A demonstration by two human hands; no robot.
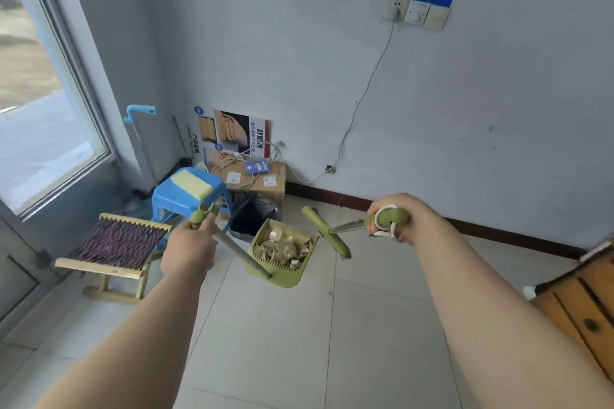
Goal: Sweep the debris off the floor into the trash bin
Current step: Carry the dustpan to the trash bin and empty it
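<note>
My left hand (pixel 191 247) grips the green top of the dustpan's long grey handle. The green dustpan (pixel 282 271) hangs above the tiled floor, holding a heap of crumpled tan debris (pixel 285 247). Just beyond it stands the trash bin (pixel 254 216), lined with a black bag, by the wall. My right hand (pixel 395 219) grips the green handle of the broom (pixel 327 232), whose green head is raised off the floor to the right of the dustpan.
A blue plastic stool (pixel 186 192) and a woven wooden stool (pixel 116 244) stand left of the bin. A cardboard box (pixel 255 178) with cables sits behind it. A wooden cabinet (pixel 584 295) juts in at the right. Pale floor tiles (pixel 299 342) stretch toward me.
</note>
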